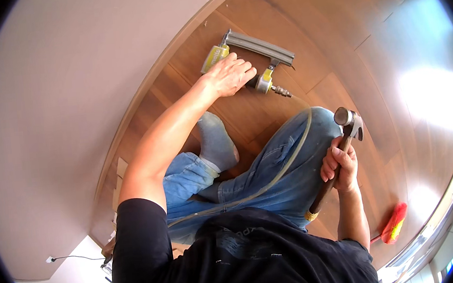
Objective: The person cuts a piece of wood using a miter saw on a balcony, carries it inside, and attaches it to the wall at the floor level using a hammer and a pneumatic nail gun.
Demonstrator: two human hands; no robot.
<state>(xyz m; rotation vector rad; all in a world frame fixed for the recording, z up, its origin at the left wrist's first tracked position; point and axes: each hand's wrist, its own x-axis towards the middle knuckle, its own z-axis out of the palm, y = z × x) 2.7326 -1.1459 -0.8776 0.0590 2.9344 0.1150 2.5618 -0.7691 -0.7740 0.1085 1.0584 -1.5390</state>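
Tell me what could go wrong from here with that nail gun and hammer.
The hose crosses the jeans, so shifting position could tug the nail gun in the left hand. The shoeless foot is near that tool and might get hurt if it dropped or fired accidentally. The hammer in the right hand has its head beside the knee, so a slip might cause a bruise.

A plain beige-grey wall (63, 118) fills the side from 8 to 11 o'clock, with wood-toned trim (165, 56) along its foot and a white outlet (50, 259) at 8 o'clock. Brown wood-plank floor (330, 30) spreads from 12 to 4 o'clock, carrying strong white glare (431, 94) near 3 o'clock.
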